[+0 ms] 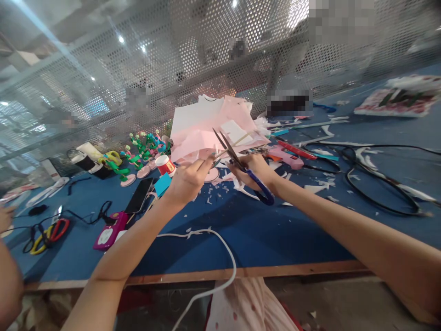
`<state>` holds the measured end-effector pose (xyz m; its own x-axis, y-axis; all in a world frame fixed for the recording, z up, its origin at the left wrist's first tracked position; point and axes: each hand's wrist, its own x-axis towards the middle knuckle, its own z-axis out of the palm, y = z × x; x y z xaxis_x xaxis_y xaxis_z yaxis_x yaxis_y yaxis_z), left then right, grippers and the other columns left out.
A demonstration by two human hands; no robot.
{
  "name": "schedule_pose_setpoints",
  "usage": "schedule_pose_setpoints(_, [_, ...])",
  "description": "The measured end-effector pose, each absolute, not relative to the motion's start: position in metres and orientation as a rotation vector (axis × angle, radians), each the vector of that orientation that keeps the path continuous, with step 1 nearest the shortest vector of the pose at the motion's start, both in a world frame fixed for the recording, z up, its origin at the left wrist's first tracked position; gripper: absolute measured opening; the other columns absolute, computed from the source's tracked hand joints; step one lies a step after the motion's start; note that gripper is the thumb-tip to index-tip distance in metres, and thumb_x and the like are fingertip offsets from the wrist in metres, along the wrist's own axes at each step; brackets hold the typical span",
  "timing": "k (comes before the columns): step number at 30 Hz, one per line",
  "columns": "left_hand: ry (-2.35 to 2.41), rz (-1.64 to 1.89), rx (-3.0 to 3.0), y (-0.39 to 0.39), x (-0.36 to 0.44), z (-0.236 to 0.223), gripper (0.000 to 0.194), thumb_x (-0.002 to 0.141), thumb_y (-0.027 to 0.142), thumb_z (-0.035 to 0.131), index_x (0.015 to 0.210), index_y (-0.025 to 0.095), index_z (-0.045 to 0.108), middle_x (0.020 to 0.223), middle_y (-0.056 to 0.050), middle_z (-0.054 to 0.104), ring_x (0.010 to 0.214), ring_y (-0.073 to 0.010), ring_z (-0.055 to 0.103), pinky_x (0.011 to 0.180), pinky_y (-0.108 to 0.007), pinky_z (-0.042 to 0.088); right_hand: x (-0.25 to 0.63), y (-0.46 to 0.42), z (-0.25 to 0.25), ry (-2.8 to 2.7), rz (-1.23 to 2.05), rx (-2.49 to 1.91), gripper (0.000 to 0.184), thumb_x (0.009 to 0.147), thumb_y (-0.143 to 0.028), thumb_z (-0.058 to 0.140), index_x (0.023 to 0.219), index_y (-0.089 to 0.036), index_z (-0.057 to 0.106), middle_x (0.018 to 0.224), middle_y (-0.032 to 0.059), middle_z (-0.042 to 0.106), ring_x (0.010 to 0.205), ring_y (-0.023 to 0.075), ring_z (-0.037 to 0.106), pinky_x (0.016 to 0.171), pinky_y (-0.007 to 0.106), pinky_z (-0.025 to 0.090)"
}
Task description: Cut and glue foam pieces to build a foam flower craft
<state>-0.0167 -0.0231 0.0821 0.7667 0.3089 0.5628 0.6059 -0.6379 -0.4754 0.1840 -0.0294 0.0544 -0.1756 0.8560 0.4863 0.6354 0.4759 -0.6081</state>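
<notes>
My left hand point(188, 181) is raised over the blue table point(262, 234), its fingers pinched on a thin pale strip point(237, 143) that runs to the right. My right hand point(255, 170) grips a pair of blue-handled scissors point(241, 165). Their blades stand apart and point up and left, crossing the strip. Just behind both hands lies a heap of pink and white paper sheets point(206, 124). Small paper scraps point(220, 188) are scattered on the table under the hands.
A white cable point(220, 243) loops over the front edge. Left: phone point(139, 195), magenta device point(109, 232), red and yellow scissors point(48, 234), green paper figures point(138, 151), red-and-white cup point(166, 165). Right: pink glue gun point(285, 157), black cables point(375, 184). Another person's arm point(8, 276) is at far left.
</notes>
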Motion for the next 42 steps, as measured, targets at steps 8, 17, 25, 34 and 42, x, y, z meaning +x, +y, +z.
schedule_pose_setpoints(8, [-0.581, -0.587, -2.289, -0.018, -0.02, 0.078, 0.038, 0.089, 0.01, 0.032, 0.12, 0.006, 0.052, 0.077, -0.009, 0.065, 0.064, -0.0135, 0.06, 0.05, -0.023, 0.046, 0.181, -0.033, 0.055, -1.912, 0.391, -1.335, 0.033, 0.072, -0.046, 0.054, 0.054, -0.019, 0.046, 0.051, 0.0029, 0.054, 0.053, 0.0143, 0.051, 0.056, 0.026, 0.036])
schedule_pose_setpoints(17, [-0.549, -0.588, -2.378, -0.018, -0.021, 0.082, 0.035, 0.089, 0.01, 0.035, 0.118, 0.006, 0.053, 0.081, -0.009, 0.066, 0.068, -0.0128, 0.061, 0.06, -0.023, 0.052, 0.183, -0.031, 0.053, -1.922, 0.319, -1.273, 0.033, 0.074, -0.044, 0.051, 0.053, -0.02, 0.044, 0.05, 0.0023, 0.051, 0.05, 0.0132, 0.048, 0.054, 0.026, 0.035])
schedule_pose_setpoints(25, [-0.582, -0.668, -2.352, -0.018, -0.02, 0.084, 0.032, 0.089, 0.009, 0.035, 0.113, 0.005, 0.056, 0.076, -0.009, 0.066, 0.069, -0.0146, 0.064, 0.058, -0.024, 0.053, 0.184, -0.03, 0.05, -1.943, 0.274, -1.289, 0.035, 0.073, -0.04, 0.05, 0.046, -0.02, 0.039, 0.043, 0.0023, 0.047, 0.044, 0.0121, 0.044, 0.052, 0.026, 0.033])
schedule_pose_setpoints(34, [-0.568, -0.818, -2.591, -0.021, -0.016, 0.092, 0.026, 0.09, 0.014, 0.038, 0.096, 0.01, 0.062, 0.075, -0.007, 0.068, 0.068, -0.0125, 0.064, 0.063, -0.024, 0.054, 0.186, -0.029, 0.049, -1.937, 0.239, -1.221, 0.035, 0.075, -0.045, 0.05, 0.051, -0.02, 0.04, 0.048, 0.0016, 0.047, 0.047, 0.0125, 0.045, 0.053, 0.026, 0.033])
schedule_pose_setpoints(42, [-0.59, -0.862, -2.631, -0.022, -0.019, 0.099, 0.024, 0.088, 0.015, 0.041, 0.093, 0.01, 0.064, 0.072, -0.007, 0.068, 0.066, -0.0128, 0.064, 0.06, -0.024, 0.053, 0.184, -0.031, 0.049, -1.893, 0.256, -1.266, 0.037, 0.07, -0.045, 0.055, 0.047, -0.02, 0.038, 0.043, -0.0005, 0.042, 0.044, 0.011, 0.04, 0.051, 0.026, 0.032])
